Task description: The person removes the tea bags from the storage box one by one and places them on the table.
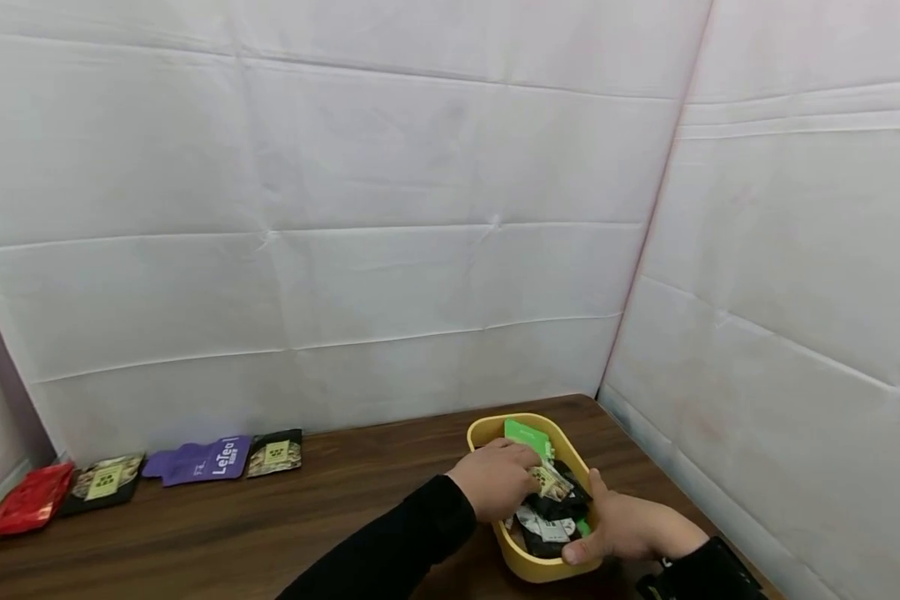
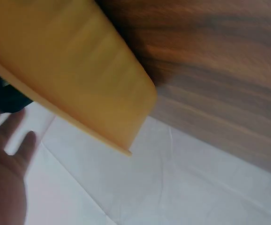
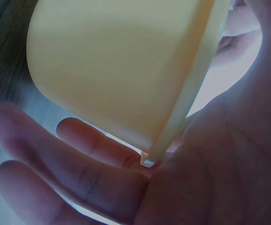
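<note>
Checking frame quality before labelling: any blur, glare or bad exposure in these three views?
Head view: sharp, evenly lit, wide-angle bend in the wall seams; yellow tub and both hands clear. Left wrist view: motion blur smears the tub and table grain. Right wrist view: too close, soft focus, backlit; right hand dark against the tub.

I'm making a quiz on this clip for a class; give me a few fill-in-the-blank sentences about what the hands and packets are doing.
1. The right hand grips the rim of a ____ tub.
2. The left hand reaches into the tub among the ____.
3. The purple pouch lies on the ____ table by the back wall.
4. At the far left end of that row lies a ____ packet.

Missing words: yellow; packets; wooden; red
</note>
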A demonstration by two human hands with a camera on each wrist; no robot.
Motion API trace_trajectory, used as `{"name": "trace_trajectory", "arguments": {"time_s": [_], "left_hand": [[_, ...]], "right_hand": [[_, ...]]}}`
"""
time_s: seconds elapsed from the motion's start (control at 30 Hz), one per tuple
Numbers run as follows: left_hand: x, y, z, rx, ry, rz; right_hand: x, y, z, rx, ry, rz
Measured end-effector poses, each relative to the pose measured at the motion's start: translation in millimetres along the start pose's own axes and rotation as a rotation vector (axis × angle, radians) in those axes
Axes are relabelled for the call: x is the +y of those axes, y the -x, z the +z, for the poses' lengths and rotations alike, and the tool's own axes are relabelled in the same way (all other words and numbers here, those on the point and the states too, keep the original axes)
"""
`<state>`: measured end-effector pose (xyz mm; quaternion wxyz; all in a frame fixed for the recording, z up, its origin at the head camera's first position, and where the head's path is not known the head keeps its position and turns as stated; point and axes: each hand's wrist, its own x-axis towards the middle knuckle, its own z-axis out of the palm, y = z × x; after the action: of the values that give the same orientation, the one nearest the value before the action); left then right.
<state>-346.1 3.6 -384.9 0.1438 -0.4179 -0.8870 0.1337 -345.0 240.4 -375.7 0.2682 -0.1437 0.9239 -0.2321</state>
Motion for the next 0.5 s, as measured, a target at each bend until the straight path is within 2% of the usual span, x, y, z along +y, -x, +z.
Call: {"name": "trace_trajectory", "arguments": {"time_s": [0.13, 0.23, 0.33, 0.43, 0.5], "left_hand": [[-9.2, 7.6, -7.6, 0.121, -0.031, 0.039], [-24.8, 20.6, -11.0, 0.248, -0.044, 0.013], [-48.3, 39.7, -12.8, 0.316, -0.005, -0.05], [-76.8, 61.5, -10.9, 0.333, 0.035, -0.143], [-95.0, 77.1, -6.0, 0.326, 0.041, -0.232]], "right_hand": [[1.2, 2.3, -1.0, 0.016, -0.004, 0.011], [1.3, 4.0, 1.9, 0.034, -0.014, 0.004], [1.2, 4.5, 5.4, 0.038, -0.003, -0.013], [0.3, 3.7, 6.2, 0.048, 0.031, -0.02], [-0.3, 2.9, 5.0, 0.05, 0.037, -0.014]]}}
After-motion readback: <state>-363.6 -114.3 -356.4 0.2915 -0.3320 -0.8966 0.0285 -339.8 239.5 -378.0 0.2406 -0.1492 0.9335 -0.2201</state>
